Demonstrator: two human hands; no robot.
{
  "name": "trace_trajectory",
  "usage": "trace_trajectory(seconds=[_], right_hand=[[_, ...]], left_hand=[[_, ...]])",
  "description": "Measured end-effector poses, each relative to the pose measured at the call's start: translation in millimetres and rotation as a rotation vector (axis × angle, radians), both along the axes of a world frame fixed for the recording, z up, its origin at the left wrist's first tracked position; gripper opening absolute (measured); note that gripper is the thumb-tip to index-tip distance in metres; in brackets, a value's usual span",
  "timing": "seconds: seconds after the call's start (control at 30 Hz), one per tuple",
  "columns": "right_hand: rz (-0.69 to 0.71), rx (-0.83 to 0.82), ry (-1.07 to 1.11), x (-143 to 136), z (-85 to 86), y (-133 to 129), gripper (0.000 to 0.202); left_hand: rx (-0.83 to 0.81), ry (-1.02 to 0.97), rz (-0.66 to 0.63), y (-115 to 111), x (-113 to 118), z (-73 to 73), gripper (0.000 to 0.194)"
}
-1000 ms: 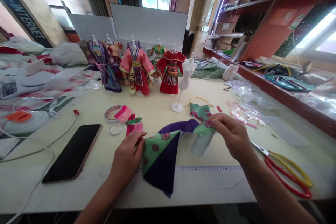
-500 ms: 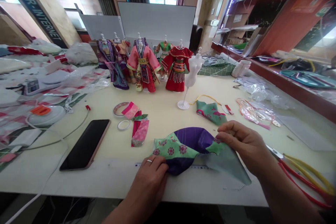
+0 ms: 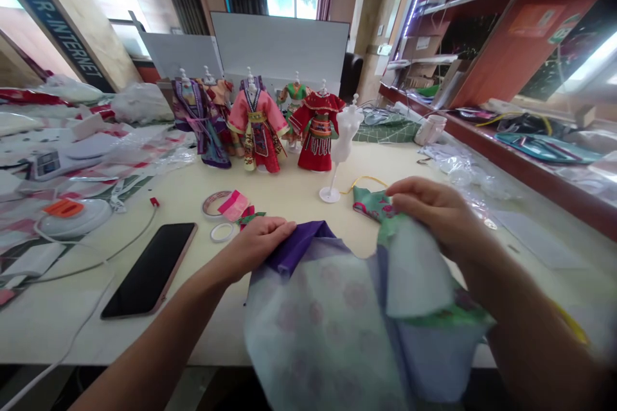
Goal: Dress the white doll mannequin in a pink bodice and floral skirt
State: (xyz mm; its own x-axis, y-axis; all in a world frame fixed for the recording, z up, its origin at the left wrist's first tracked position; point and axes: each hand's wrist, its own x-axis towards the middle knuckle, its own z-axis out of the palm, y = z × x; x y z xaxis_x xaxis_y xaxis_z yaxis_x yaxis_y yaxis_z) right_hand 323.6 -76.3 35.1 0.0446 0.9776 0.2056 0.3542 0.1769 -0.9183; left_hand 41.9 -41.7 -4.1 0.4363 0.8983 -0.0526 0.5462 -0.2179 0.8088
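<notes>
A green and purple piece of fabric (image 3: 318, 308) hangs between my two hands, its pale reverse side facing me and flower prints showing faintly through. My left hand (image 3: 263, 241) pinches a purple corner at the upper left. At the upper right my right hand (image 3: 429, 209) is closed on a green edge, with another flap folded down below it. The lower part droops over the table's front edge. Just behind my right hand lies a smaller green floral piece (image 3: 371, 202), partly hidden by it. A bare white mannequin (image 3: 348, 135) stands beyond the fabric.
Several small mannequins in costumes, one with a red dress (image 3: 318, 135), stand at the back. A phone (image 3: 149, 270) lies on the left near a white cable (image 3: 87, 327). Tape rolls (image 3: 222, 232) and pink scraps (image 3: 234, 205) sit mid-table. Plastic bags (image 3: 463, 164) lie on the right.
The fabric has been lifted off the table and turned so its pale side faces me. My left hand has moved up and now grips its purple corner; my right hand has risen slightly.
</notes>
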Motion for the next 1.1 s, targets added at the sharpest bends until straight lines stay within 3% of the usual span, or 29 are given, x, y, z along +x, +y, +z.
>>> trace_trajectory(seconds=[0.1, 0.17, 0.27, 0.37, 0.43, 0.53, 0.7, 0.8, 0.9, 0.97, 1.1], right_hand=[[0.054, -0.159, -0.116, 6.8, -56.0, 35.9, 0.024], [0.04, -0.183, -0.146, 10.3, -85.5, 46.0, 0.023], [0.021, -0.195, -0.152, 13.0, -105.5, 45.5, 0.025], [0.005, -0.202, -0.126, 14.6, -107.4, 41.0, 0.028], [0.003, -0.204, -0.1, 15.9, -107.6, 39.9, 0.029], [0.002, -0.204, -0.065, 17.4, -110.2, 40.0, 0.031], [-0.012, -0.198, -0.035, 17.5, -112.0, 38.7, 0.034], [-0.019, -0.18, -0.041, 17.3, -113.9, 37.7, 0.035], [-0.013, -0.167, -0.05, 16.7, -117.6, 37.1, 0.034], [-0.008, -0.167, -0.066, 15.8, -118.9, 36.5, 0.033], [-0.004, -0.155, -0.082, 13.8, -117.7, 34.9, 0.032]], left_hand=[[0.258, 0.299, 0.106, 16.1, 8.5, -23.4, 0.026], [0.413, 0.316, 0.101, 14.5, 10.9, -34.3, 0.021], [0.555, 0.285, -0.061, 6.2, 12.2, -41.9, 0.015], [0.541, 0.375, -0.155, 5.2, 12.6, -47.5, 0.019], [0.491, 0.459, -0.135, 10.0, 12.4, -51.8, 0.024], [0.439, 0.507, -0.105, 22.4, 11.1, -53.2, 0.012], [0.364, 0.451, -0.097, 55.4, 10.5, -35.2, 0.015], [0.424, 0.427, 0.033, 71.8, 17.9, -25.8, 0.02], [0.526, 0.409, 0.117, 71.4, 28.6, -25.7, 0.024], [0.551, 0.393, 0.007, 63.5, 33.4, -30.5, 0.018], [0.539, 0.411, -0.333, 50.1, 35.0, -47.2, 0.014]])
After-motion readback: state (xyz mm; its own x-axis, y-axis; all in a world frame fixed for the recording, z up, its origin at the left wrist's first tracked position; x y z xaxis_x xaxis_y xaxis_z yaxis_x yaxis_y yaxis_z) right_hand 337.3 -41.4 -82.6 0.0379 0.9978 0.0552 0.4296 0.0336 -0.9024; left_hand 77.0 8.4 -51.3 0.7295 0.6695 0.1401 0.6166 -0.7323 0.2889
